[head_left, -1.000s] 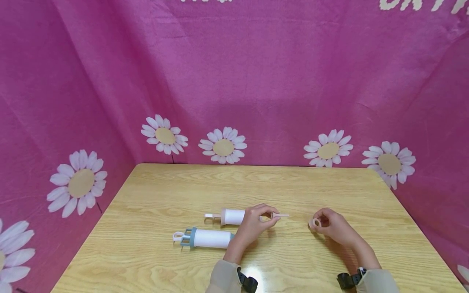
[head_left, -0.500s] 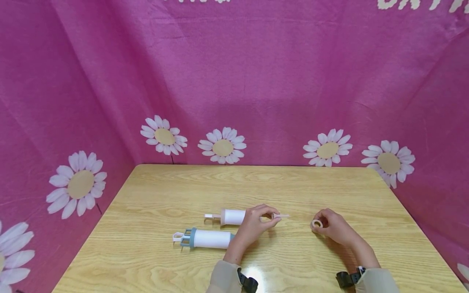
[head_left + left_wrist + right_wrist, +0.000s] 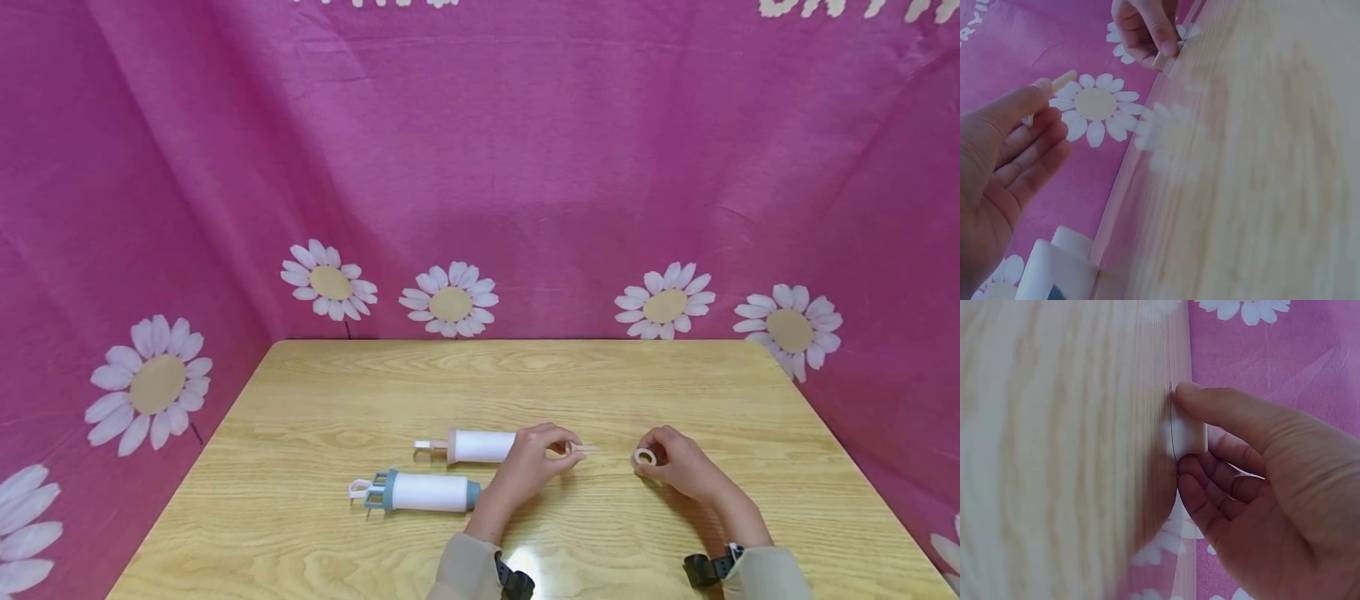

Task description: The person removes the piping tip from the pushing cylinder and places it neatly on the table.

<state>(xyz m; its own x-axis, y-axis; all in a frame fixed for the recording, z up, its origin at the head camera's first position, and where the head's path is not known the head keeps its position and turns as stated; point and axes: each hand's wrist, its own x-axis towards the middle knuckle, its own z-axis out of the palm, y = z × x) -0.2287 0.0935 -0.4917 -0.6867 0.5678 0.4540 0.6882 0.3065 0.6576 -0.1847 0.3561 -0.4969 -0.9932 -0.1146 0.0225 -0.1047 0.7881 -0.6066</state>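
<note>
In the head view my left hand (image 3: 534,460) pinches a small, slim pale pink nozzle (image 3: 585,448) between thumb and fingers, its narrow end toward the right. My right hand (image 3: 681,460) grips a beige ring (image 3: 643,463) at table height; its round opening shows. In the right wrist view the ring (image 3: 1191,434) sits between thumb and fingers, against the tabletop. Left of my left hand lies a white-barrelled dessert syringe (image 3: 483,447) with pinkish fittings. Nearer the front is a second syringe (image 3: 429,492), with teal fittings and a looped white handle.
The wood-grain table (image 3: 337,383) extends around both hands. A magenta cloth (image 3: 525,167) with daisies hangs behind it and at the sides. In the left wrist view a white barrel end (image 3: 1060,269) lies below my left hand.
The ring in my right hand has turned so its opening faces up more. My left hand, with the nozzle, has shifted slightly right and toward the front. Both syringes stay lying on the table.
</note>
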